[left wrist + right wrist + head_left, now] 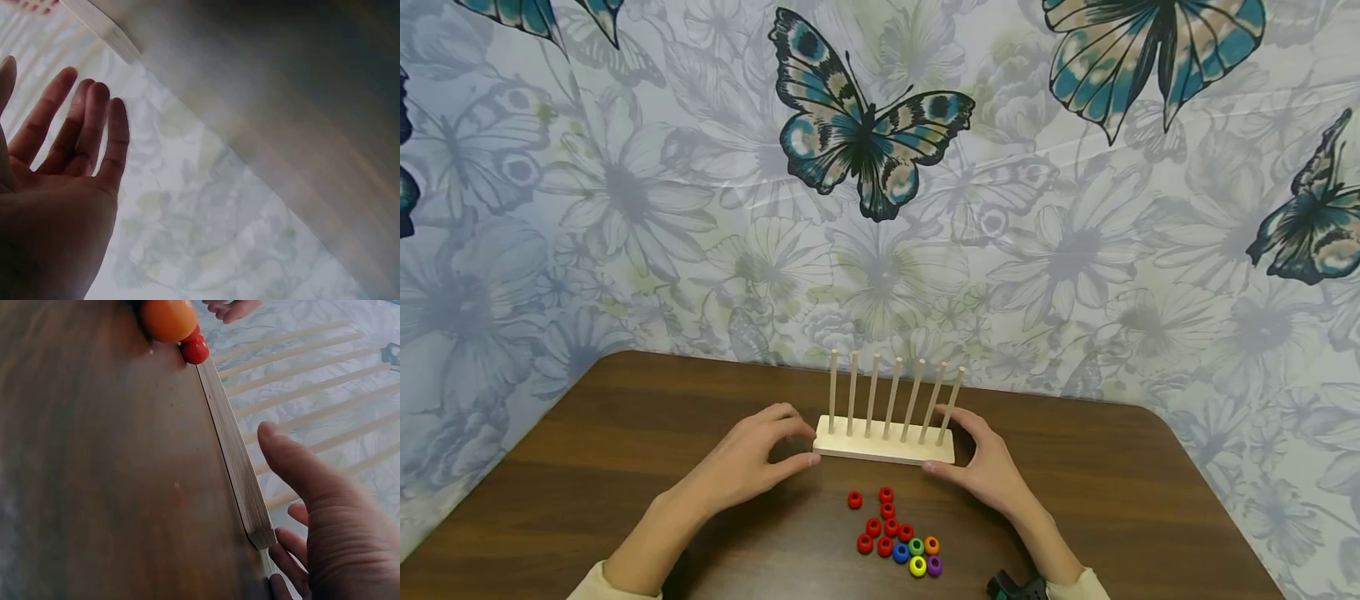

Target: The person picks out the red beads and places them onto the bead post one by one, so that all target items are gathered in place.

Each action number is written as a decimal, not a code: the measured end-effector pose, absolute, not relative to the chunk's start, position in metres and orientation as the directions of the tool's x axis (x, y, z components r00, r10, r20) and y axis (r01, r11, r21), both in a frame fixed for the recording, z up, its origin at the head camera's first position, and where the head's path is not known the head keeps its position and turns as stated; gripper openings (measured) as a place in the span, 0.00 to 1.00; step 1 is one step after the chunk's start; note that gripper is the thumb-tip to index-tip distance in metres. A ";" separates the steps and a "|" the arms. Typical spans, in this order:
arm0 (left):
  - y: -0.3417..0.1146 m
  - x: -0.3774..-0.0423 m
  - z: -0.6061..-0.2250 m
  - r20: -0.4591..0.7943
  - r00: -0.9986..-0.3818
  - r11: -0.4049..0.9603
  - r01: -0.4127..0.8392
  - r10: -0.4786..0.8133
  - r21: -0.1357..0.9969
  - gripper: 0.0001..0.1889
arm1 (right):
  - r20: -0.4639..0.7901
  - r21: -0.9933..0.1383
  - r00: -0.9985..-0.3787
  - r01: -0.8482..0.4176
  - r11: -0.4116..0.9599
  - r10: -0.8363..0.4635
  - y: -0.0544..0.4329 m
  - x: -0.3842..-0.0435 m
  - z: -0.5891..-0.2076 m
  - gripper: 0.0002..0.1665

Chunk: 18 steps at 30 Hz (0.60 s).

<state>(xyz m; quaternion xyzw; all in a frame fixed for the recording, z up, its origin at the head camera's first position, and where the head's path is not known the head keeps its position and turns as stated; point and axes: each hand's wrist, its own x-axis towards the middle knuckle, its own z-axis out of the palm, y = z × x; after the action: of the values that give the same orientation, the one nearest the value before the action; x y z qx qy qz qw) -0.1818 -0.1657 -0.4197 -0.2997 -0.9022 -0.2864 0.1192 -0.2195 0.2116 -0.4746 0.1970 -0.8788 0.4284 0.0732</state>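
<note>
A pale wooden base with a row of upright pegs stands on the table between both hands. My left hand is at its left end, thumb and fingers apart, fingertips right by the edge. In the left wrist view the fingers are loosely extended with nothing in the palm. My right hand spreads around the right end, thumb near the front edge and fingers behind. The right wrist view shows its fingertips close against the base's end. Nearer me lie several red beads and single blue, green, orange, yellow and purple beads.
The brown wooden table has rounded far corners. Behind it hangs a wall covering printed with flowers and butterflies. A black device sits at my right wrist.
</note>
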 end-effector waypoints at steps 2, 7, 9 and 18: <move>-0.160 -0.183 -0.419 0.377 -0.782 0.624 0.623 0.496 0.473 0.12 | 0.299 -0.717 -0.910 -0.413 0.561 -0.287 0.211 -0.220 -0.474 0.48; -0.148 -0.190 -0.415 0.267 -0.780 0.575 0.605 0.566 0.550 0.10 | 0.301 -0.706 -0.906 -0.422 0.568 -0.298 0.211 -0.220 -0.474 0.49; -0.141 -0.194 -0.413 0.210 -0.775 0.564 0.590 0.596 0.578 0.10 | 0.299 -0.698 -0.904 -0.425 0.576 -0.305 0.212 -0.220 -0.474 0.49; -0.110 -0.191 -0.408 0.103 -0.741 0.586 0.601 0.664 0.543 0.15 | 0.300 -0.704 -0.890 -0.449 0.550 -0.342 0.219 -0.222 -0.473 0.49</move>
<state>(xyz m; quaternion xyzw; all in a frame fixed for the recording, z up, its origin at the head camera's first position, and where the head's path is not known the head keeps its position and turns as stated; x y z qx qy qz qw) -0.1911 -0.1099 -0.4083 -0.3558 -0.8889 -0.2833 -0.0553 -0.2219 0.2188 -0.4726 0.2253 -0.8781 0.4174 0.0639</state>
